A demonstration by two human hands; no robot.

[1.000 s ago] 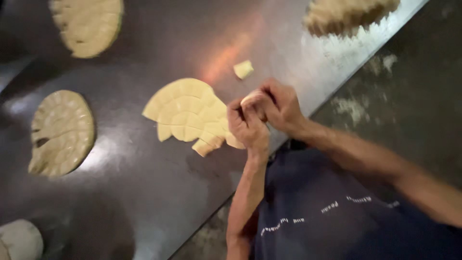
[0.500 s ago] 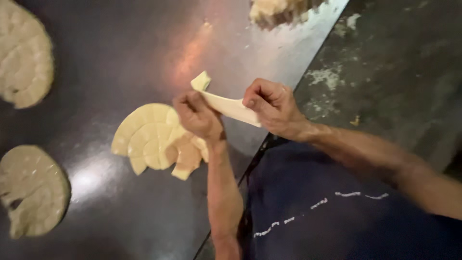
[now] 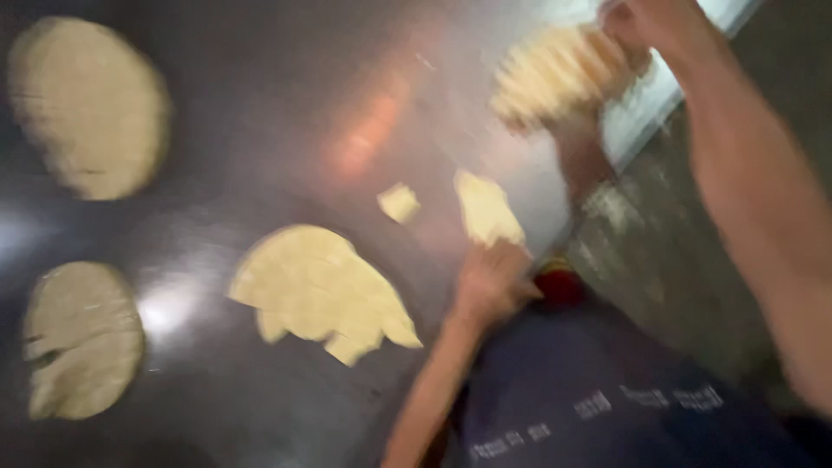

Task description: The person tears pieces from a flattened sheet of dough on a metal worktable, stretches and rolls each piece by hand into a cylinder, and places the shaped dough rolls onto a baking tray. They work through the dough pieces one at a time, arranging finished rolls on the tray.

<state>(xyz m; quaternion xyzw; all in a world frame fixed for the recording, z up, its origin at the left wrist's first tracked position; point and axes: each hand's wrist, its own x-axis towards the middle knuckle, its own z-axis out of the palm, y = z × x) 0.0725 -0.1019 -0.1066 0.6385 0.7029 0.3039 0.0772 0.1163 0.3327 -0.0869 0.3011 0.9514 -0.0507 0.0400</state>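
The picture is motion-blurred. My left hand (image 3: 490, 282) is closed around the lower end of a pale strip of dough (image 3: 485, 208), just right of a flat cut dough disc (image 3: 321, 290) with pieces missing from its edge. A small loose dough piece (image 3: 399, 202) lies above the disc. My right hand (image 3: 641, 26) is stretched to the top right, at a heap of dough pieces (image 3: 555, 74). Blur hides whether its fingers grip anything.
All of this lies on a dark, shiny metal table (image 3: 260, 130). Two more scored dough discs sit at the left, one at the far left (image 3: 91, 108) and one at the near left (image 3: 82, 338). The table's edge (image 3: 641, 113) runs diagonally at the right, with floury floor beyond.
My hands have parted: the right one let go of the dough strip and swung up to the heap at top right. The left one still holds the strip. The view shifted.
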